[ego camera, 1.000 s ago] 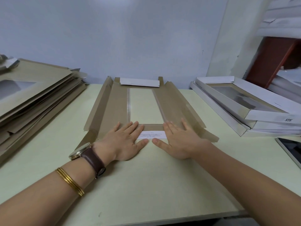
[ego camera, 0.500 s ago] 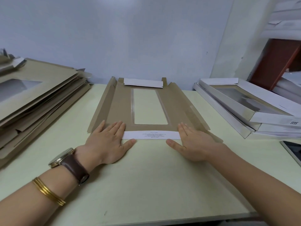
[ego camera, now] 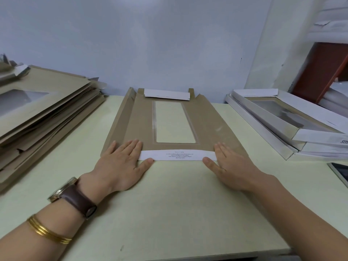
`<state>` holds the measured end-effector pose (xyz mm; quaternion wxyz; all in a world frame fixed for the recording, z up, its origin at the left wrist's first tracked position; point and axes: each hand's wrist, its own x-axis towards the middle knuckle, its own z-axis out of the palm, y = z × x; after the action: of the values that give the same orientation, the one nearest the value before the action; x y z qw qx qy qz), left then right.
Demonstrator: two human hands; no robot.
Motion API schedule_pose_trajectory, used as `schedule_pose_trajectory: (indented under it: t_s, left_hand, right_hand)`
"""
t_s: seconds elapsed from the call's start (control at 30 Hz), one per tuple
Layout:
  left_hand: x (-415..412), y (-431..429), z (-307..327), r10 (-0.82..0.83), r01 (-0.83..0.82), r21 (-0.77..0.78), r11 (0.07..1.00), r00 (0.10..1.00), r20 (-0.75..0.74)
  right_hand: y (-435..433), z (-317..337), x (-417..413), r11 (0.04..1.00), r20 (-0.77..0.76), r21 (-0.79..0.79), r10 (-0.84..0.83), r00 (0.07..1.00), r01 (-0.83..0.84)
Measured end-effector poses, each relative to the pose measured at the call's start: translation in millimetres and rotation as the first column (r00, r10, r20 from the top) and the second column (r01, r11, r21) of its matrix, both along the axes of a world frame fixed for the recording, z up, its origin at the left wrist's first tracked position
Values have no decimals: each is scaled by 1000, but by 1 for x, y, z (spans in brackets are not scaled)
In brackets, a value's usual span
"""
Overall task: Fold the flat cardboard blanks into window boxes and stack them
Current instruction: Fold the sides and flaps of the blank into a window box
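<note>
Head view, blank: cardboard blank [ego camera: 207,125] flat on the desk [ego camera: 169,213], straight ahead of both hands, long axis pointing away from the body.
Near flap: white printed flap [ego camera: 177,155] folded back onto the brown panel, crease crosswise, spanning hand to hand.
Left hand [ego camera: 122,162]: released, fingers straight, pressing the flap's left end.
Right hand [ego camera: 231,166]: released, flat on the right end, equally near.
Texture: matte brown board, clear rectangular window [ego camera: 175,121], raised side walls.
Piles: flat blanks [ego camera: 47,102] left, finished window boxes [ego camera: 282,117] right.
</note>
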<state>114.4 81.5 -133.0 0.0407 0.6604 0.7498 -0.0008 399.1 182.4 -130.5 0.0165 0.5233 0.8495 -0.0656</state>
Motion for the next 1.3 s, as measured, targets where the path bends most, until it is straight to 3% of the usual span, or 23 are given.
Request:
schedule_pose_trajectory:
  t_s: [0.17,0.3,0.47,0.7,0.87,1.1,1.3]
  left_hand:
    - [-4,1,3,-18,13,57,998,997,74]
    - [-4,0,11,-59,26,210,977,986,153]
    - [-2,-5,16,-73,-36,386,922,961,266]
    - [-3,-4,21,-94,-11,382,924,962,257]
    - [-4,-2,23,-45,-98,382,919,936,348]
    - [-3,-10,29,-117,-59,387,920,902,416]
    - [-3,-18,31,-160,-36,409,912,887,433]
  right_hand:
    - [-1,2,1,999,-156,41,3,988,3]
    - [-6,6,2,995,-345,101,40,938,-5]
    - [-7,10,7,985,-457,173,84,885,-4]
    - [-4,17,12,994,-608,100,26,793,43]
    - [6,14,13,995,-610,38,-48,791,90]
    - [2,12,13,996,-587,-7,-73,806,86]
    - [-12,12,19,995,-623,86,13,782,52]
